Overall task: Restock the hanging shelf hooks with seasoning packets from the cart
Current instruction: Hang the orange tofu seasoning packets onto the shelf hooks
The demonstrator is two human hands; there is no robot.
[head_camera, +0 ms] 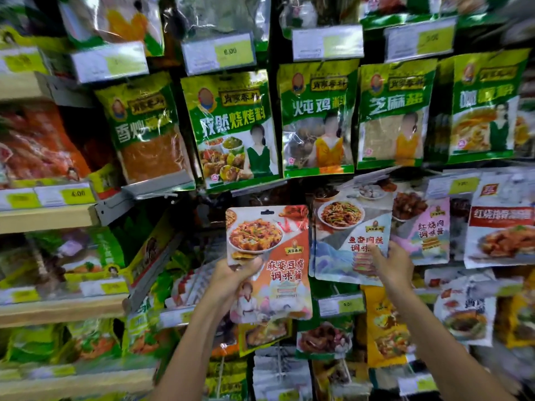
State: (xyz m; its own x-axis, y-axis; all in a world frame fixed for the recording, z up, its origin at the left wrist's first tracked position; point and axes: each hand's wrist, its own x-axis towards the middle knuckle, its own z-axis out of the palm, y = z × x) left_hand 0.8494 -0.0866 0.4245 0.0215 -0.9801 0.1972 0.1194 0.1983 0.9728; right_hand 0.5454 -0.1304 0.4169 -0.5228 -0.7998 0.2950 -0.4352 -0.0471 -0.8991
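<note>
Far ahead, my left hand (231, 277) grips a glossy orange packet (278, 273), hole up for hooking. My right hand (393, 266) seemingly pinches the pale-blue hanging packet (344, 244) aside.

A single wide-angle view looks out from the person's head, facing straight into the hanging shelf at close range, with both forearms reaching in from the bottom edge. The left hand (231, 277), gripping an orange packet (272, 264), and the right hand (390, 264), holding a pale hanging packet (350, 241), sit just below centre. Green packets (231, 128) fill the row above the hands, and wooden shelves (46, 218) curve away to their left.
</note>
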